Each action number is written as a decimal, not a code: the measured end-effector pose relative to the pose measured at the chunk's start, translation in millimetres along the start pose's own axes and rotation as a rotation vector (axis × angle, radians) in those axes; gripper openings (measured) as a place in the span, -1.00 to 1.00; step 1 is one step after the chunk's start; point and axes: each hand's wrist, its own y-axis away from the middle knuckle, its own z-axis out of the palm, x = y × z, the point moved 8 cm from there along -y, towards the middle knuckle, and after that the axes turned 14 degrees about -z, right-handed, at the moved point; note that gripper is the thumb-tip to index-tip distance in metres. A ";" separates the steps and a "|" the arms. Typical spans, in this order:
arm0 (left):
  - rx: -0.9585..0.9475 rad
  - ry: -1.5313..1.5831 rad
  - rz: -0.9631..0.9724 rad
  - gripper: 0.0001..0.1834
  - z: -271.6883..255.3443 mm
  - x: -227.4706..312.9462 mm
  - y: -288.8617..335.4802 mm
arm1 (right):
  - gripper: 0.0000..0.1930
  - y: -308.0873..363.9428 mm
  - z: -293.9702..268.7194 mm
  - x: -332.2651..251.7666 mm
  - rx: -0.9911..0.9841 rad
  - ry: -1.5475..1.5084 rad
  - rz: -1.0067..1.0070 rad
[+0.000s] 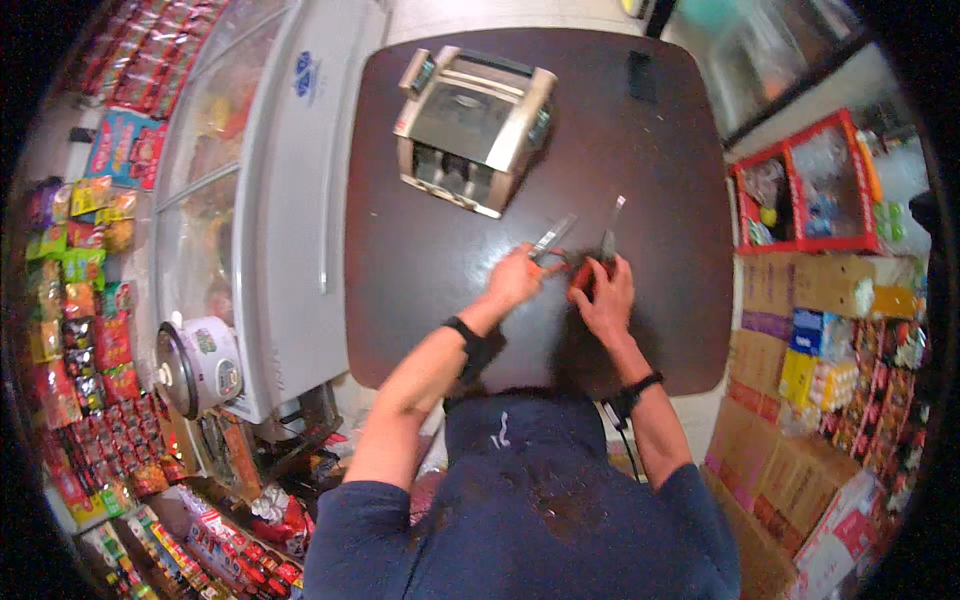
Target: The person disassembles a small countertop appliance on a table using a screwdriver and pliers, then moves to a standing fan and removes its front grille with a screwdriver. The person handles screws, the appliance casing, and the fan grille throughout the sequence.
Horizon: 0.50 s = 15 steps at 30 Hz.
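My left hand, at the near middle of the dark table, is closed on a scissors-like tool with a flat silver blade and an orange-red handle. The blade points away and to the right. Just to its right, my right hand curls its fingers round a second tool with a red and black handle. This one's narrow dark shaft points away and ends in a bright tip. Between the hands the handles come close together; blur hides whether they touch. The exact kind of each tool is unclear.
A grey and gold banknote counter stands at the table's far left. Left of the table is a chest freezer with a rice cooker beside it. Hanging snack packets line the left; a red crate and cardboard boxes stand right.
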 end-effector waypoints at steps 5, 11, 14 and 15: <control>0.035 -0.020 0.038 -0.25 25.6 11.2 4.1 | -0.31 14.7 5.3 14.6 -0.128 -0.067 0.087; 0.063 -0.105 0.184 -0.27 40.1 6.8 14.0 | -0.29 12.0 13.8 9.7 -0.133 -0.054 0.044; 0.068 -0.169 0.167 -0.27 39.0 4.4 13.3 | -0.30 4.3 20.3 1.4 -0.136 -0.075 0.031; 0.075 -0.182 0.130 -0.26 36.9 0.6 14.0 | -0.30 3.4 21.3 -2.2 -0.132 -0.090 0.032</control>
